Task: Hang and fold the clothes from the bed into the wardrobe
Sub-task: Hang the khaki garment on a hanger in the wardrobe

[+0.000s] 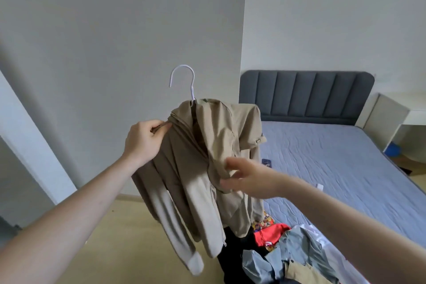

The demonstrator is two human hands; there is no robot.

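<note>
One jacket (207,157) sits on its hanger (184,80), my left grip (145,140) pinching its shoulder, right grip (244,177) blurred, state unclear; pile (288,249) at 5 o'clock on the bed (345,157) remains.

The jacket (207,157) is made of thin, matt beige cloth, softly creased, with a small metal zip pull seen at its lower hem. The hanger (184,80) is finished in smooth white, with a slight sheen; whether it is coated wire or plastic cannot be told. The mattress (334,168) is covered in matt, quilted blue-grey fabric, stitched in a wavy pattern. The headboard (306,94) is upholstered in dark grey cloth, padded in vertical channels. At the near edge of the mattress, faded blue denim (297,251) and a red printed cloth (269,235) are seen. The floor (129,237) is finished as smooth, pale wood.
</note>
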